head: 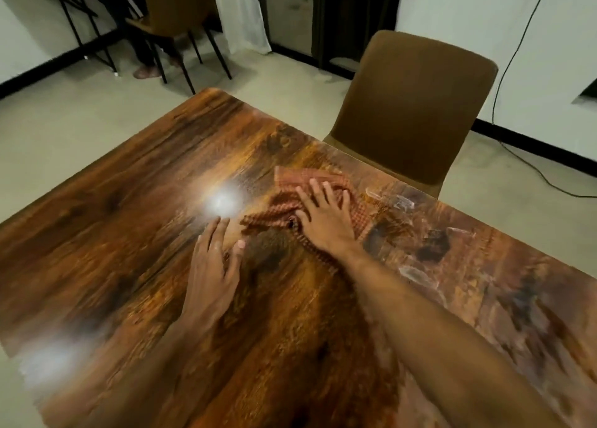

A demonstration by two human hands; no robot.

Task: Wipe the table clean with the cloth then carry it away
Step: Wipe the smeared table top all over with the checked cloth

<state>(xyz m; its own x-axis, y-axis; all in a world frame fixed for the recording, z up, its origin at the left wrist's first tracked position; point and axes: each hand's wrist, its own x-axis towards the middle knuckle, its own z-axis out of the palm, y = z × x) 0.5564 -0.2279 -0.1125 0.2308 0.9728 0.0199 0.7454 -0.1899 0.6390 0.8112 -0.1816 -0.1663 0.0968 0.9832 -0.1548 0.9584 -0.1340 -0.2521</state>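
Right hand (pixel 326 221) is flat w/ fingers spread, palm pressing down on the checked cloth (pixel 284 208), not gripping it. Cloth is bunched under that hand and sticks out past the fingertips and to the thumb side. Left hand (pixel 213 266) lies open on the bare wooden table (pixel 113 217) just beside the cloth, not touching it afaict. Wet streaks (pixel 420 276) on the right hand's outer side.

Hidden under the flat right hand (pixel 326 221): the cloth (pixel 290 201) middle; cut off by the frame: table (pixel 129 234) near edge.
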